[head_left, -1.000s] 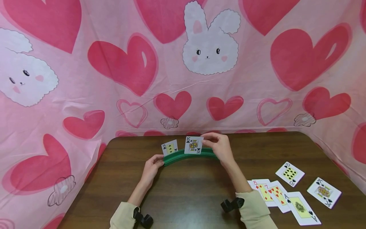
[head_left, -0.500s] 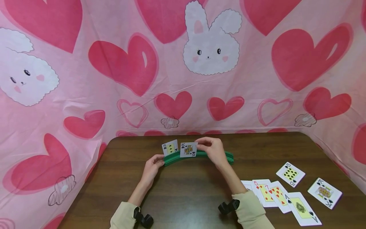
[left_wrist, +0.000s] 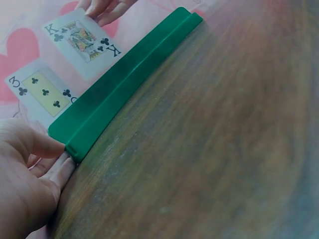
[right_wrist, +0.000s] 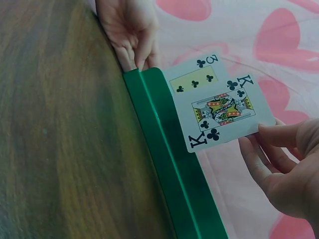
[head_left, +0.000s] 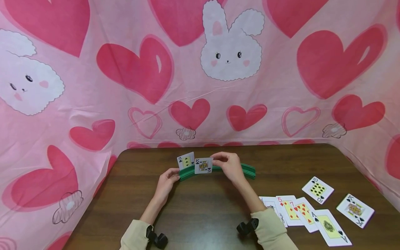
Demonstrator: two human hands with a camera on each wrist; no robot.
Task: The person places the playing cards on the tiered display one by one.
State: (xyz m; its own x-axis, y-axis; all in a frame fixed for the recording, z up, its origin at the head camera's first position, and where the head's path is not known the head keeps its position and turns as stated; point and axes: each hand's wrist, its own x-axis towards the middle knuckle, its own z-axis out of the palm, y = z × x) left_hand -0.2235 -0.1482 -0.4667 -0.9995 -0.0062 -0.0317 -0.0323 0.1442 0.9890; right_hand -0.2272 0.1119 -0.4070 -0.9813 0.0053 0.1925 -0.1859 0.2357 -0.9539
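Note:
A curved green playing card holder [head_left: 249, 171] stands toward the back of the table. My left hand [head_left: 165, 182] grips its left end, thumb and fingers pinching the corner in the left wrist view. Behind that end a three of clubs [left_wrist: 44, 92] stands tilted in the holder. My right hand [head_left: 230, 167] pinches the king of clubs [right_wrist: 224, 110] by its right edge, fingers partly behind it. This card is face toward me, in front of the holder's left half in the head view. It overlaps the three in the right wrist view.
Loose cards lie face up at the right: a ten of spades [head_left: 317, 190], a king of spades [head_left: 355, 210], and an overlapping row with an ace of spades [head_left: 332, 227], seven of hearts [head_left: 304, 213] and five of diamonds [head_left: 289, 208]. A pink heart-print cloth [head_left: 268, 90] hangs behind the table.
My right hand has moved left and lower with the king of clubs, bringing it beside the three of clubs. The holder's right end has come into view. The left hand has stayed put.

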